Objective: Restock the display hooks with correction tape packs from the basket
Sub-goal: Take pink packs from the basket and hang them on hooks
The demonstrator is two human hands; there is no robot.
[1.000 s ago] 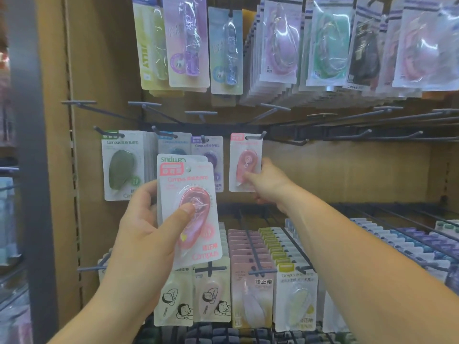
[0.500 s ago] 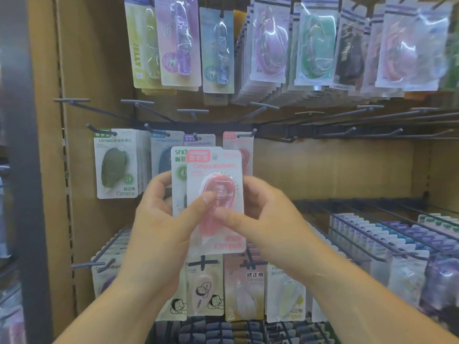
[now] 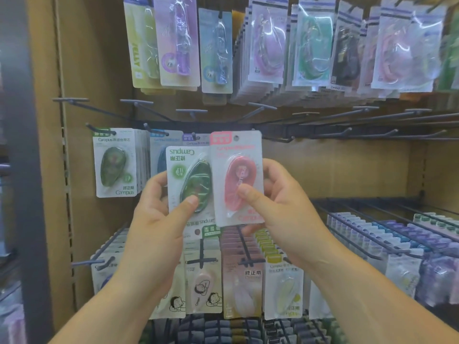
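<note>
- Your right hand [image 3: 285, 207] pinches the pink pack [image 3: 238, 180] — thumb flat on the blister, fingers curled behind the card's right edge.
- The pack is upright with its long axis vertical. The hang hole [image 3: 236, 138] is at the top, above your fingers and level with the middle hook row.
- Your left hand [image 3: 154, 219] pinches the green pack [image 3: 191, 184], thumb on the blister. The print is inverted, so the hole end should be down.
- The cards touch; pink overlaps green's right edge.
- Pink looks ready to hang. The right hand is nearer the bare hook [image 3: 280, 139], and any hook behind the card is hidden.
- Green likely needs a half-turn first — the hanging green packs [image 3: 114, 162] sit to the left.
- Basket is not in view.
</note>
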